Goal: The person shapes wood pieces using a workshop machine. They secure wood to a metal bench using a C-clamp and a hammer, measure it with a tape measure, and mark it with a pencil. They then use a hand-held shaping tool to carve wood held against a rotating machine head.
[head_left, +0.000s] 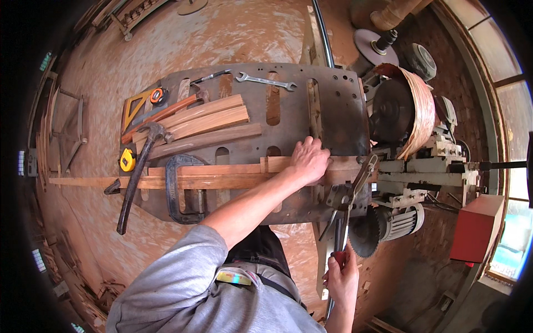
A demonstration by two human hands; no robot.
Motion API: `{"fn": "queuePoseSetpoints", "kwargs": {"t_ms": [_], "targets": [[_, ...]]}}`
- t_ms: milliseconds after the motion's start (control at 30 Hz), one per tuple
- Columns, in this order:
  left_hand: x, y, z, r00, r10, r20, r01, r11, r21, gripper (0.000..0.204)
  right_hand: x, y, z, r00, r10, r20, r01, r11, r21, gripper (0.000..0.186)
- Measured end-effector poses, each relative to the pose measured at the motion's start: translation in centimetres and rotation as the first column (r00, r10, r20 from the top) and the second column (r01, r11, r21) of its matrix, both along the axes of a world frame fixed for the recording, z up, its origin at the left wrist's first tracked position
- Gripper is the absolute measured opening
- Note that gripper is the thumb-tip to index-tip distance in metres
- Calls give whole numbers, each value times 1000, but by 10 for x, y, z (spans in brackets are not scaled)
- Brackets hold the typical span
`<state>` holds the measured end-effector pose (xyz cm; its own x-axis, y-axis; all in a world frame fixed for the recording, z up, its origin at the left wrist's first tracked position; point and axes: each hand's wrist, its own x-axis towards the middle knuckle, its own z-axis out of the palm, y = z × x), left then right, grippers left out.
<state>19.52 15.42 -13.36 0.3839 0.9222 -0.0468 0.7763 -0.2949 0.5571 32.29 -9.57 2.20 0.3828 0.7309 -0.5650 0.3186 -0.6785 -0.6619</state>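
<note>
My left hand presses on the wooden strips lying across the steel machine table, its fingers curled over their right part. A black C-clamp sits over these strips. My right hand grips a red handle below the table's right end, beside a toothed saw blade. A long metal lever with a pivot plate stands just above that hand. A claw hammer lies across the strips on the left, near a yellow tape measure.
Loose boards, a wrench and a set square rest on the table. On the right are machinery with a curved guard, a motor and a red box. Timber lines the left wall.
</note>
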Motion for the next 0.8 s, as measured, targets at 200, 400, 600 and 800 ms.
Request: {"fn": "queuePoseSetpoints", "kwargs": {"t_ms": [200,400,600,800], "targets": [[8,6,-16,996,1,-89,-6,999,-48,29,12,4,-3,998,66,26,-65,998,-23,57],[17,23,-9,999,21,-38,-23,999,-46,26,20,6,-100,955,82,286,-106,992,68,40],[20,22,-1,996,1,-89,4,998,56,34,34,5,-144,986,-69,-152,107,959,263,36],[14,-11,26,977,-165,-132,198,934,299,77,47,12,-155,951,-86,-298,126,985,118,59]]}}
